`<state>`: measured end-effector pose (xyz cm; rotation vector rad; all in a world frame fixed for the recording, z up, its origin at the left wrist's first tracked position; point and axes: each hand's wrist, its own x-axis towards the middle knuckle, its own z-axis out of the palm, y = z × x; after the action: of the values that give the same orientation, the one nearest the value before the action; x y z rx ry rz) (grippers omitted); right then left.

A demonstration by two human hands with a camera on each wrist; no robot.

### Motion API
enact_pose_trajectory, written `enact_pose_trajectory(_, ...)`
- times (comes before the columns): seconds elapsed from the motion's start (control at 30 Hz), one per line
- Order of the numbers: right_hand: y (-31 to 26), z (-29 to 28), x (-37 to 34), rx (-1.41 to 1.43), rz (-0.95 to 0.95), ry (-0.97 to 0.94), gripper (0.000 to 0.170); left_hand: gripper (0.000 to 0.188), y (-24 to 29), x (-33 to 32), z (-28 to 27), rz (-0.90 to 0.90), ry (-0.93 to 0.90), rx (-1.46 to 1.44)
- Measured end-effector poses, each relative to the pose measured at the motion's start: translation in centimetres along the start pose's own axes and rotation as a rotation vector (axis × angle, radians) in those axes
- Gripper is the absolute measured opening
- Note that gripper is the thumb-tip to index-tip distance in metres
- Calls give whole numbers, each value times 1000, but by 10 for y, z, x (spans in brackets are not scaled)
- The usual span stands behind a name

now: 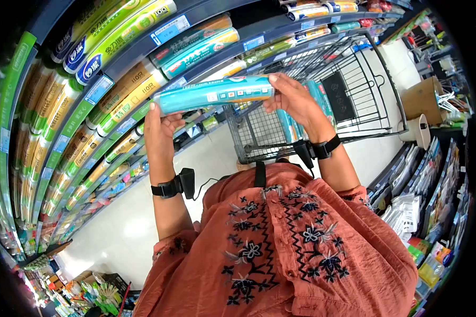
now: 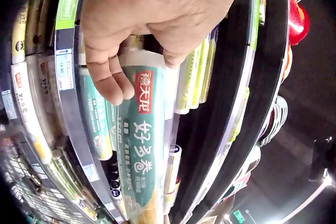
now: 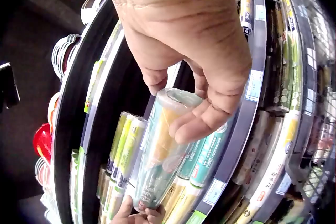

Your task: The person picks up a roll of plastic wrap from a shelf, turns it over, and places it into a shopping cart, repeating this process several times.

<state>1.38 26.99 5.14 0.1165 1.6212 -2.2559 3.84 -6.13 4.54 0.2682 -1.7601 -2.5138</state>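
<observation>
A teal printed roll of cling film [image 1: 217, 95] in clear wrapping is held level in front of the body in the head view. My left hand [image 1: 158, 129] grips its left end, and my right hand [image 1: 300, 108] pinches its right end. In the left wrist view, the left thumb and fingers are around the capped end of the roll [image 2: 139, 145]. The right wrist view shows the right thumb and fingers on the roll's other end [image 3: 167, 140], with the left fingertips [image 3: 126, 211] at the far end.
A wire shopping cart [image 1: 248, 158] stands just ahead, with teal packages [image 1: 320, 100] inside. Curved shelves [image 1: 169, 33] of yellow, green and teal rolls run along the left. More goods hang on the right-hand rack [image 1: 407, 211]. Pale floor [image 1: 116, 238] shows between.
</observation>
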Motion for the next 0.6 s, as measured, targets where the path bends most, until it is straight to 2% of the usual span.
enact_pose_trajectory(0.17, 1, -9, -2, 6, 33, -15, 42, 41, 2, 12, 10, 10, -59, -52)
enact_pose_trajectory(0.4, 5, -21, -3, 50, 46, -48, 39, 37, 4, 32, 31, 59, -58, 57)
enact_pose_trajectory(0.5, 3, -22, -4, 71, -4, -28, 43, 36, 10, 33, 49, 60, -67, -15)
enact_pose_trajectory(0.6, -1, -18, -6, 24, -68, 7, 51, 42, 2, 50, 44, 80, -143, -40)
